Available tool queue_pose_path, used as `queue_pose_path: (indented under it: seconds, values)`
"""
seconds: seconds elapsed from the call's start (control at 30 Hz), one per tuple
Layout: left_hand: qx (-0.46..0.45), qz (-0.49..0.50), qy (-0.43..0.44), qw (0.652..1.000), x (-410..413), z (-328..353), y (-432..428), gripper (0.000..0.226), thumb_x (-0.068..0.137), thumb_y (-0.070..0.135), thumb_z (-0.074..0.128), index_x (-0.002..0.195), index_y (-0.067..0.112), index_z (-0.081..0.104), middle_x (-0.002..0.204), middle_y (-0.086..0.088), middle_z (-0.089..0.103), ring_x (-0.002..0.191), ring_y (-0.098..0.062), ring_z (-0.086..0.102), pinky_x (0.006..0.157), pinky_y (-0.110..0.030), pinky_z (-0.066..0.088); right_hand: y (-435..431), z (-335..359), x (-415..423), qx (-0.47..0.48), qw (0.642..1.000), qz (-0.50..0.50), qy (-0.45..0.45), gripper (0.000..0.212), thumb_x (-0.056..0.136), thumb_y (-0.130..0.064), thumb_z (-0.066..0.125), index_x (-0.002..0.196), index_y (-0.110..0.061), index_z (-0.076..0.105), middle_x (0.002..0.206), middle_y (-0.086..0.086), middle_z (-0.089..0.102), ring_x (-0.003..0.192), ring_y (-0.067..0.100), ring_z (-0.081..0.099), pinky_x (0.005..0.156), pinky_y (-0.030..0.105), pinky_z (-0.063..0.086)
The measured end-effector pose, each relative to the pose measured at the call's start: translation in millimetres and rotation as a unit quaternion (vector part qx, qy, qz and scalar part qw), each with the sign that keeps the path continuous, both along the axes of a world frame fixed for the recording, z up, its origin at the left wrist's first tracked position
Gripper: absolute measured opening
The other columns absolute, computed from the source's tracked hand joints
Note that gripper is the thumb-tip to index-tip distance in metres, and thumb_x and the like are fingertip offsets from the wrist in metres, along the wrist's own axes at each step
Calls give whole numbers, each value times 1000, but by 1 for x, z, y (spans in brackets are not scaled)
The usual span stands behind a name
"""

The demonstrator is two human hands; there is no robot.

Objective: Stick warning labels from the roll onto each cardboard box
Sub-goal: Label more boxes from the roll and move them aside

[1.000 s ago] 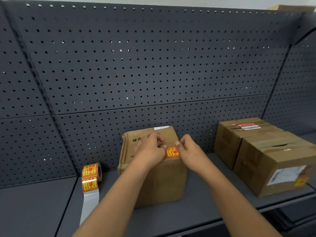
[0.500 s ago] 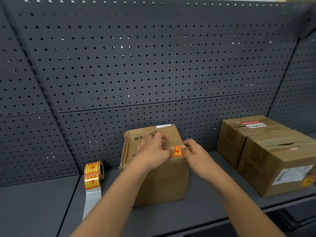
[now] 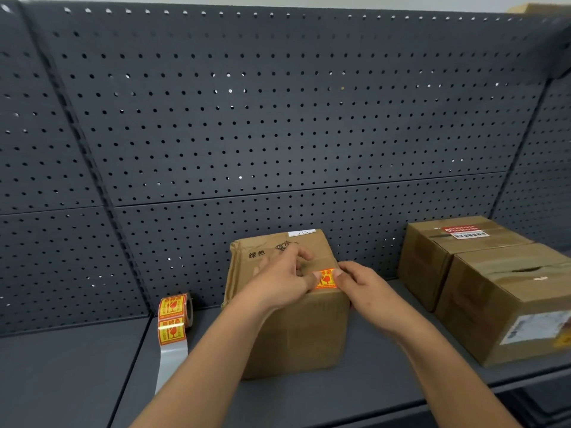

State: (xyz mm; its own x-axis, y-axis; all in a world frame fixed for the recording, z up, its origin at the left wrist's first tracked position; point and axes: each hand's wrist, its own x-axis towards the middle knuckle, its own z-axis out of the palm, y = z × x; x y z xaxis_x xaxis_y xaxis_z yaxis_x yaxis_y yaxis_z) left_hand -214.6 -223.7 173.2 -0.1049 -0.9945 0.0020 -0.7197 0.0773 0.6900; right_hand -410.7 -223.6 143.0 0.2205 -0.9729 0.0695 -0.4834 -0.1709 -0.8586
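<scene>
Grey shelf (image 3: pixel 77 381): orange label (image 3: pixel 326 278) (red icon) on box (image 3: pixel 296 335), L hand (image 3: pixel 278 282) & R hand (image 3: pixel 367 288) thumbs flat atop.

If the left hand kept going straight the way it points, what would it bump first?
The left hand rests on the cardboard box; beyond that, probably the pegboard wall.

label (image 3: pixel 326 279) more uncovered, thumbs (image 3: pixel 312 278) spread apart

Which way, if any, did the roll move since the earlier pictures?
No. The roll stays just right of the shelf seam, left of the box.
</scene>
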Motion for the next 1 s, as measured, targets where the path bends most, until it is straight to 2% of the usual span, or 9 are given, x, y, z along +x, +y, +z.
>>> queue_pose_path:
  seconds: [0.13,0.23,0.43,0.57,0.67,0.73,0.8,0.9,1.0]
  values:
    - [0,2,30,1000,8,-7,-1,42,86,65,67,122,49,52,118,19,51,123,-14,49,113,-47,42,2,3,1,-24,1000,-8,4,25,105,-45,51,118,-31,67,103,2,73,92,18,68,83,41,56]
    - [-17,6,6,1000,5,-7,2,40,90,61,65,124,49,49,124,14,50,125,-15,47,114,-48,41,2,3,-3,-28,1000,0,-3,14,104,-45,56,112,-38,65,103,10,73,94,27,68,79,41,55]
    - [-46,12,-27,999,-5,2,11,24,103,39,56,127,41,53,129,9,55,130,-18,45,114,-45,38,6,-4,1,-42,999,-31,12,26,110,-37,42,112,-29,67,97,-6,72,86,8,66,74,29,51]
    - [-124,46,92,987,4,1,20,25,103,12,57,117,32,63,117,14,62,110,-4,59,98,-28,55,13,-2,4,-48,998,-43,3,33,110,-44,38,118,-31,67,104,-12,72,96,0,65,82,25,52]
    - [-169,106,228,953,20,14,35,24,101,10,59,109,31,68,109,14,68,93,3,63,79,-20,58,16,3,3,-55,996,-72,7,38,107,-51,40,102,-29,70,94,-8,73,91,7,66,80,33,53]
    - [-204,139,219,944,36,19,42,20,101,15,59,107,32,66,107,15,67,92,3,63,72,-17,54,17,10,2,-73,993,-96,5,37,107,-50,43,94,-28,69,87,-4,72,85,11,66,75,35,52]
    - [-221,171,157,947,55,18,40,15,101,21,59,112,31,63,116,12,63,101,0,60,77,-15,47,15,17,-1,-86,990,-112,9,31,106,-49,45,96,-30,68,88,-5,71,85,11,66,73,33,52]
    - [-92,195,100,971,80,13,31,43,102,45,56,141,29,51,147,0,52,127,-17,54,92,-31,50,8,24,2,-71,992,-108,-12,30,104,-50,50,104,-27,70,95,-6,72,92,11,67,82,34,57]
    - [101,189,178,960,78,6,32,79,99,61,54,161,17,31,160,-8,43,140,-28,47,109,-42,45,1,27,10,4,996,-80,-40,32,101,-53,57,117,-25,63,107,-13,65,101,6,61,86,28,53]
